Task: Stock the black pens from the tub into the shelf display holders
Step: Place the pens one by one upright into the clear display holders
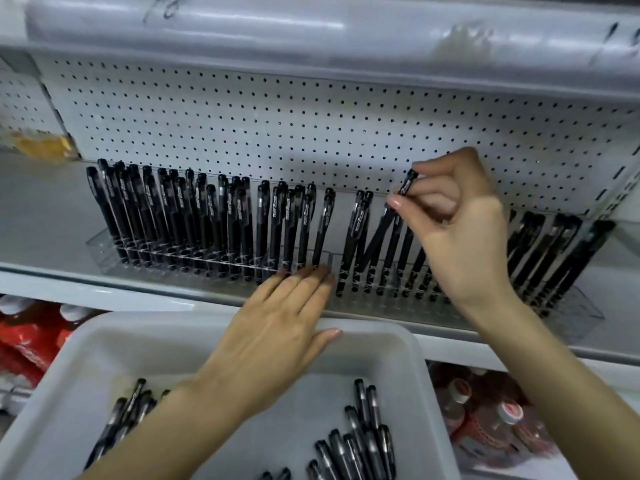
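Head view: the right hand (460, 223), at centre right of the frame, pinches one black pen (407, 183) near its cap between thumb and forefinger, with the other fingers curled. The pen slants down to the left toward the right clear holder (581, 310); whether its tip is seated there I cannot tell.

That holder carries rows of standing pens (540, 247), several of them leaning. Just beside it to the left, the left clear holder (100, 247) is packed with upright capped pens (194, 220).

The left hand (277, 327) lies flat in the middle of the frame, fingers straight and close together, with its fingertips touching the front of the holders where the two meet.

Both holders stand on a pale shelf (45, 209) backed by white pegboard (277, 126).

Below, a white tub (420, 368) fills the bottom of the frame. It holds loose black pens in two heaps, one at lower left (128, 420) and one at lower right (363, 441).

Red-labelled bottles (498, 417) sit under the shelf on either side of the tub.
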Demonstrator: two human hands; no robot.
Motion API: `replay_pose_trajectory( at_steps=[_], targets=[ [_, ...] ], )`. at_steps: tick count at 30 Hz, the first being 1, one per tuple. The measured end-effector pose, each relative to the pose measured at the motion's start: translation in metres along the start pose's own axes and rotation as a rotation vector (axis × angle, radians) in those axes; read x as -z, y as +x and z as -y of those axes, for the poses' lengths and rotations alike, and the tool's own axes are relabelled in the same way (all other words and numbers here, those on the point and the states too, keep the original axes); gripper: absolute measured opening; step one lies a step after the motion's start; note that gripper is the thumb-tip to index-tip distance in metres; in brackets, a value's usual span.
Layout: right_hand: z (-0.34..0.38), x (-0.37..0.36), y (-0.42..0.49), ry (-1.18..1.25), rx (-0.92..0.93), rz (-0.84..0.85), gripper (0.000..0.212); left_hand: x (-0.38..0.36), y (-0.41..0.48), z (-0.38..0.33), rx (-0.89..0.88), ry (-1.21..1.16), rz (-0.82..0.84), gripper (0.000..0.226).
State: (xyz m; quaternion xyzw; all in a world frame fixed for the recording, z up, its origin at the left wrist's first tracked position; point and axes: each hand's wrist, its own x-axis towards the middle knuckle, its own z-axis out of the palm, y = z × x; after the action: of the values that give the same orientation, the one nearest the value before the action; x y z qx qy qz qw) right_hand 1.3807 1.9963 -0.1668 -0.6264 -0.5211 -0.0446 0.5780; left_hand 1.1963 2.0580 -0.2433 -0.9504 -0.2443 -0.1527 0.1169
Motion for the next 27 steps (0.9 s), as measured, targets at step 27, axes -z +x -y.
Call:
replay_pose_trajectory(
  at_steps=[27],
  targets=[
    [0.045, -0.002, -0.108, 0.138, -0.278, 0.773, 0.021, 0.059, -0.104, 0.010, 0.260, -0.482, 0.169, 0.076]
  ],
)
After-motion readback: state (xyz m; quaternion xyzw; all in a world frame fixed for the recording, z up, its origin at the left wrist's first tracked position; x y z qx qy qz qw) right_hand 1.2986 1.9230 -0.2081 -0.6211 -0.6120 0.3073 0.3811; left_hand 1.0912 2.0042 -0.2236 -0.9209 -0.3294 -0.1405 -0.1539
